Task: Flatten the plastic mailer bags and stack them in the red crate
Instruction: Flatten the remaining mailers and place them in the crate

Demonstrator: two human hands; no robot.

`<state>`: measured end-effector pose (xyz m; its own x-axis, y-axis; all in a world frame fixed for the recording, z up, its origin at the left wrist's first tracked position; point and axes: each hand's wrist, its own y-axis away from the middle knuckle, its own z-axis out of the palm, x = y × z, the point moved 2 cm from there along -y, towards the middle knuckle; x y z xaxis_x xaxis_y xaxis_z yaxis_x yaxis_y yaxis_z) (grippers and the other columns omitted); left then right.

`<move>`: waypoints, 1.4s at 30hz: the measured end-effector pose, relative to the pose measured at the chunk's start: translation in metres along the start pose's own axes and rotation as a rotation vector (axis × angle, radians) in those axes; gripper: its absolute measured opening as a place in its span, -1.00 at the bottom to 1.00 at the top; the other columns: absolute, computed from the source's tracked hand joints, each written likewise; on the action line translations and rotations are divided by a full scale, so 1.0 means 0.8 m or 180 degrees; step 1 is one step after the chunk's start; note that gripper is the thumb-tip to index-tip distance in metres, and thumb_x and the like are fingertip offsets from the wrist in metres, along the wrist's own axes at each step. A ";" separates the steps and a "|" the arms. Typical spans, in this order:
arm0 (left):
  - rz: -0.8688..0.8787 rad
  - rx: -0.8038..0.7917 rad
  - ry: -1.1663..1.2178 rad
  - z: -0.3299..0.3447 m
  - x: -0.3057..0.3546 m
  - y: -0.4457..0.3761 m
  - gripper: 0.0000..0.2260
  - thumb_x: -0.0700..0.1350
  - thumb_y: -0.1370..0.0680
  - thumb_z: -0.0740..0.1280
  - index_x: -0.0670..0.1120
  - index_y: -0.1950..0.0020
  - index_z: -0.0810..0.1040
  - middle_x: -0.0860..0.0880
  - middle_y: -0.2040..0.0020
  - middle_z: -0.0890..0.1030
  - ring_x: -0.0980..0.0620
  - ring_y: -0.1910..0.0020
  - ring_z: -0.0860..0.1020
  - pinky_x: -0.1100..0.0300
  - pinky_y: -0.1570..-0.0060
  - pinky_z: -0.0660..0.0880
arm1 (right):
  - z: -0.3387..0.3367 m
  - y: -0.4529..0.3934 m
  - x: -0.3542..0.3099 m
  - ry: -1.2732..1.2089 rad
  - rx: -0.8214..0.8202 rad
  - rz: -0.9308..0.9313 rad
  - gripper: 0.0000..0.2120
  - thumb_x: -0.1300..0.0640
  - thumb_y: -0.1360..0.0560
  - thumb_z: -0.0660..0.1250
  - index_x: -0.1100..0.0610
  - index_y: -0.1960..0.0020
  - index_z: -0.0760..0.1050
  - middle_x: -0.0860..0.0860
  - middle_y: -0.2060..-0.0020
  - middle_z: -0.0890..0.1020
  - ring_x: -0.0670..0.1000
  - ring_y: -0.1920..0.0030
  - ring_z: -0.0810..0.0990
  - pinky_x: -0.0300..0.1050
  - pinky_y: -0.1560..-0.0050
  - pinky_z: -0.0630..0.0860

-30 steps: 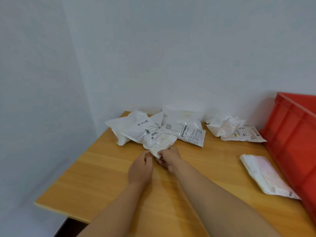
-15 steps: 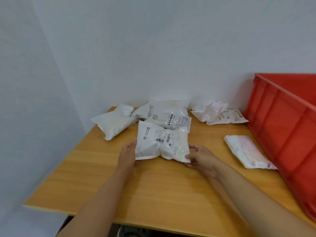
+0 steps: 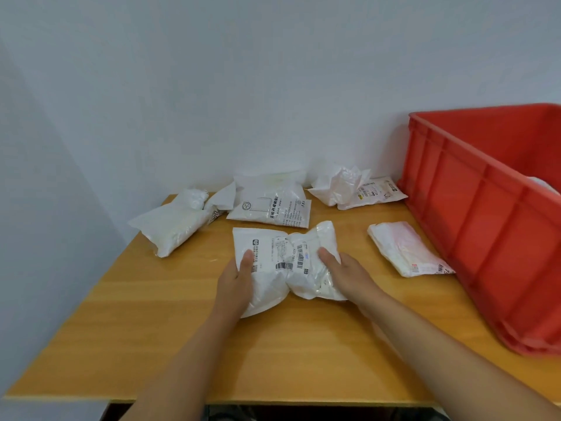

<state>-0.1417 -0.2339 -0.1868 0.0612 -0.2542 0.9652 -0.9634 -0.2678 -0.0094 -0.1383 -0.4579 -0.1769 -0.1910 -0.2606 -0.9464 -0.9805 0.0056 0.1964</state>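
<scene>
A white plastic mailer bag [image 3: 282,253] with a barcode label lies wrinkled on the wooden table [image 3: 151,314] in front of me. My left hand [image 3: 235,284] holds its left edge, thumb on top. My right hand [image 3: 346,275] holds its right edge, thumb pressed on the plastic. The red crate [image 3: 485,226] stands at the right, and something white shows inside it [image 3: 543,186]. Several other white mailer bags lie near the wall: one at the left [image 3: 173,223], one in the middle [image 3: 273,205], a crumpled one [image 3: 343,186] and a folded one [image 3: 403,247] beside the crate.
White walls close off the back and the left side of the table. The table's front edge [image 3: 212,401] runs just below my forearms. Bare wood lies between me and the held bag.
The bag was pulled out of the pile toward me and spread between both hands. My hands moved apart to its two edges. The view shifted right, showing more of the crate.
</scene>
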 end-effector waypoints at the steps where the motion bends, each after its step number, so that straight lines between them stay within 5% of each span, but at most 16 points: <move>1: -0.0020 -0.0016 -0.0020 -0.001 -0.001 0.000 -0.71 0.16 -0.65 0.14 0.04 -0.09 0.58 0.12 0.03 0.64 0.17 0.01 0.58 0.30 0.16 0.42 | -0.002 0.000 0.002 0.0077 0.0113 -0.0047 -0.60 -0.26 -0.60 0.18 0.05 -0.07 0.57 -0.06 0.06 0.69 -0.05 0.07 0.65 -0.17 0.14 0.47; 7: 0.0022 -0.0078 -0.0223 -0.015 -0.005 0.004 -0.70 0.09 -0.69 0.08 0.03 -0.07 0.58 0.11 0.07 0.65 0.19 0.10 0.60 0.37 0.28 0.43 | -0.010 -0.001 0.009 0.0175 0.0446 -0.0281 -0.65 -0.06 -0.66 0.19 0.13 0.21 0.43 -0.01 0.33 0.52 -0.05 0.34 0.44 -0.17 0.33 0.31; 10: 0.0067 0.0067 -0.0195 -0.018 -0.009 0.003 -0.69 0.06 -0.70 0.08 0.00 -0.03 0.58 0.08 0.09 0.66 0.15 0.11 0.61 0.41 0.32 0.43 | -0.006 0.002 0.010 -0.0006 0.0584 -0.0459 -0.68 -0.01 -0.66 0.19 0.14 0.20 0.41 0.01 0.33 0.47 -0.04 0.33 0.40 -0.15 0.33 0.30; 16: -0.0178 -0.0034 0.0269 -0.027 -0.019 0.003 -0.71 -0.02 -0.69 0.17 -0.09 0.01 0.64 -0.03 0.09 0.72 -0.02 0.10 0.68 0.16 0.17 0.57 | -0.007 0.003 0.011 0.0060 0.0489 -0.0621 -0.71 0.02 -0.67 0.18 0.13 0.18 0.40 0.02 0.31 0.45 -0.03 0.30 0.39 -0.12 0.30 0.30; 18: -0.0381 -0.0220 0.0479 -0.035 -0.014 -0.002 -0.73 0.02 -0.66 0.22 -0.11 -0.05 0.64 -0.04 0.03 0.72 -0.04 0.03 0.69 0.05 0.01 0.59 | -0.014 0.003 0.014 0.0078 0.0094 -0.0570 -0.73 0.03 -0.66 0.21 0.13 0.17 0.41 0.03 0.30 0.48 0.00 0.28 0.42 -0.09 0.23 0.35; 21: -0.0419 -0.0261 0.0393 -0.038 -0.004 -0.003 -0.65 0.12 -0.65 0.21 -0.11 -0.02 0.65 -0.04 0.09 0.73 -0.01 0.11 0.70 0.14 0.16 0.57 | -0.015 0.008 0.011 -0.0001 -0.0444 -0.0369 -0.73 0.02 -0.65 0.22 0.19 0.09 0.51 0.02 0.17 0.66 0.07 0.14 0.61 0.01 0.02 0.51; 26: -0.0216 -0.0331 0.0211 -0.032 0.001 0.005 -0.51 0.11 -0.66 0.18 -0.30 0.04 0.62 -0.18 0.14 0.71 -0.18 0.11 0.69 -0.02 0.12 0.59 | -0.008 0.000 -0.007 -0.0098 -0.0154 -0.0211 -0.66 -0.17 -0.65 0.13 0.03 -0.04 0.55 -0.11 0.09 0.69 -0.07 0.04 0.65 -0.02 -0.15 0.54; 29: -0.0201 -0.0314 0.0230 -0.032 0.001 0.006 -0.46 0.13 -0.66 0.15 -0.37 0.03 0.57 -0.23 0.13 0.69 -0.16 0.15 0.68 0.07 0.18 0.56 | -0.005 -0.006 -0.009 -0.0017 0.0125 -0.0411 -0.58 -0.13 -0.65 0.17 0.21 -0.04 0.58 0.09 0.11 0.71 0.11 0.06 0.69 0.04 -0.05 0.57; 32: -0.0255 -0.0323 0.0177 -0.033 -0.001 0.004 -0.47 0.14 -0.66 0.15 -0.32 0.05 0.62 -0.20 0.14 0.70 -0.05 0.20 0.67 0.09 0.16 0.54 | -0.001 -0.010 -0.006 0.0012 0.0330 -0.0577 -0.54 -0.11 -0.65 0.18 0.32 0.05 0.50 0.17 0.24 0.60 0.04 0.24 0.56 -0.01 0.13 0.48; 35: -0.0205 -0.0059 -0.0080 -0.032 -0.006 -0.001 -0.46 0.15 -0.65 0.16 -0.31 0.19 0.55 -0.25 0.25 0.63 -0.04 0.30 0.55 0.08 0.25 0.44 | 0.001 -0.017 0.000 -0.0003 0.0645 -0.0696 -0.63 -0.04 -0.65 0.18 0.15 0.24 0.38 0.03 0.34 0.45 -0.03 0.30 0.41 -0.08 0.23 0.35; 38: -0.0088 0.0109 -0.0426 -0.023 -0.010 -0.005 -0.54 0.12 -0.66 0.15 -0.12 0.33 0.40 -0.09 0.39 0.47 -0.01 0.38 0.41 0.10 0.33 0.30 | 0.003 -0.024 0.005 0.0095 0.0882 -0.0627 -0.62 0.00 -0.66 0.18 0.09 0.30 0.27 -0.04 0.40 0.35 -0.05 0.35 0.32 -0.12 0.31 0.25; 42: 0.0080 0.0173 -0.1171 -0.019 -0.014 -0.012 -0.64 0.08 -0.66 0.15 -0.10 0.24 0.42 0.01 0.32 0.49 0.01 0.28 0.46 0.09 0.30 0.35 | -0.001 -0.029 0.014 0.0831 0.0764 -0.0497 -0.63 0.00 -0.68 0.10 0.12 0.26 0.35 -0.02 0.33 0.48 -0.02 0.28 0.44 -0.12 0.32 0.29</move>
<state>-0.1373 -0.2147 -0.1938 0.1371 -0.5757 0.8061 -0.9512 -0.3037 -0.0552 -0.1174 -0.4616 -0.1918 -0.0508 -0.5129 -0.8569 -0.9857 0.1640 -0.0398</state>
